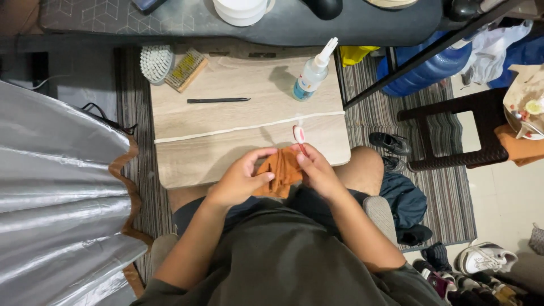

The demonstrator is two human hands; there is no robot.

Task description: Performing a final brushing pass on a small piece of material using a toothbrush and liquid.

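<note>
In the head view, the person sits at a low wooden table (243,119) with both hands raised over the lap, just at the table's near edge. The left hand (241,180) curls around a crumpled orange cloth (281,171), thumb arched over the top and fingers pinching the folds from the side. The right hand (319,171) presses against the cloth's other side while its fingers pinch the red handle of a toothbrush (299,137), whose pale head points up and away over the tabletop. The cloth looks soft and light; it would likely bunch and sag wherever it is gripped, so a gathered handful seems the surest hold. The toothbrush looks thin, stiff and light, probably a little slick if wet, and best taken along the handle below the bristles. Farther back on the table lie a slim black tool (218,100), a clear squeeze bottle (313,72) with a white nozzle, a wooden brush (185,69) and a round white brush (157,62). A silvery sheet (56,187) lies to the left, and shoes (484,258) sit on the floor at right.
</note>
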